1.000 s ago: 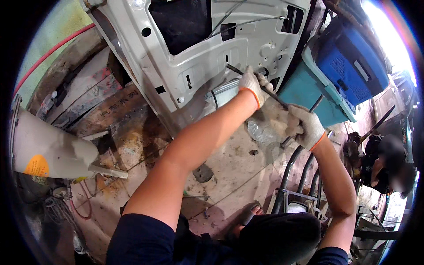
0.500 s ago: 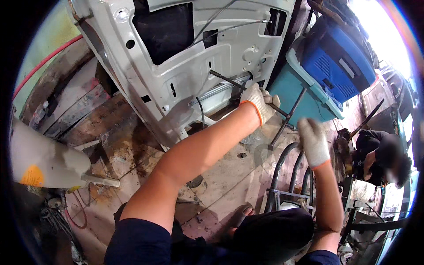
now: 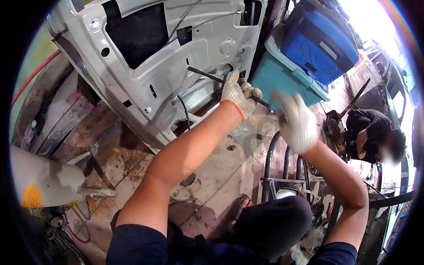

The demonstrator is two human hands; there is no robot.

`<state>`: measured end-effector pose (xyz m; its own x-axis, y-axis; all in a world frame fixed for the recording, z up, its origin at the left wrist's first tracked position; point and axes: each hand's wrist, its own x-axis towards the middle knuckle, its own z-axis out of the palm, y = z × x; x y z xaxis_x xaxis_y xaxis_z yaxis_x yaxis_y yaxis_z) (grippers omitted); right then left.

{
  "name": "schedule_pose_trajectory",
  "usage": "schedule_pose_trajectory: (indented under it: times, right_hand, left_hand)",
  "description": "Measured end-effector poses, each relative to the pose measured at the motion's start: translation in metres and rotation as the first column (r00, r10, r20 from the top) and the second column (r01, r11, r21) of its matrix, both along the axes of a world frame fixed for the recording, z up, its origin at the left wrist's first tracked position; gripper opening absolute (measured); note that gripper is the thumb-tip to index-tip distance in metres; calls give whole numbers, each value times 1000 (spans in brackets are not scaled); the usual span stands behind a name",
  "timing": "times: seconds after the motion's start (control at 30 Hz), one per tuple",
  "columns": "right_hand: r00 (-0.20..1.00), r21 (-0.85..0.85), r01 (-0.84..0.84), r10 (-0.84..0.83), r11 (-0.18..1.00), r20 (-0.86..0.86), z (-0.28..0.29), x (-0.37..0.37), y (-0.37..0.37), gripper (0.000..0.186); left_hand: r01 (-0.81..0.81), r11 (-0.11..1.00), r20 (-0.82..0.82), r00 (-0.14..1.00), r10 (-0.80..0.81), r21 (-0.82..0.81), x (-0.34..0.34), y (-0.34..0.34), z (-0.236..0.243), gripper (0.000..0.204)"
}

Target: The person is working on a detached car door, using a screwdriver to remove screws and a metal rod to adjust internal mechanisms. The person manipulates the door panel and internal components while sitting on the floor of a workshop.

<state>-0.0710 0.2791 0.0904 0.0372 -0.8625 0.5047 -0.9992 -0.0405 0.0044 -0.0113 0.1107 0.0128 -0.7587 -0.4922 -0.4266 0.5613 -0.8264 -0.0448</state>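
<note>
A light grey vehicle door panel, with cut-out holes, stands ahead of me. My left hand, in a white knit glove with an orange cuff, is closed around the dark shaft of a T-handle bar. The shaft's far tip meets the panel beside a small slot; I cannot tell whether it goes in. At the bar's near end is my right hand, gloved too, raised where the crossbar was seen. Its fingers are blurred, and the crossbar is hidden or smeared there.
A teal bin with a blue plastic case on it stands right of the panel. Black curved tubes rise near my knee. Another person crouches at the right. A pale cylinder lies at the left.
My right hand has moved left and closer to the bar's end. The crossbar, plain before, no longer shows clearly. My left hand stays on the shaft. The whole view has shifted slightly.
</note>
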Motion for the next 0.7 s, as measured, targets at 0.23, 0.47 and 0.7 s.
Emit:
schedule_pose_trajectory:
  times: [0.23, 0.47, 0.7]
  right_hand:
    - [987, 107, -75, 58, 991, 151, -10, 0, 61, 23]
    - [-597, 536, -282, -582, 796, 551, -5, -5, 30, 83]
    - [-610, 458, -409, -610, 789, 507, 1, 6, 10, 93]
  left_hand:
    - [-15, 999, -127, 992, 19, 31, 10, -6, 6, 43]
    - [-24, 998, -110, 994, 30, 58, 11, -8, 2, 44]
    - [-17, 998, -159, 987, 26, 59, 8, -8, 1, 44]
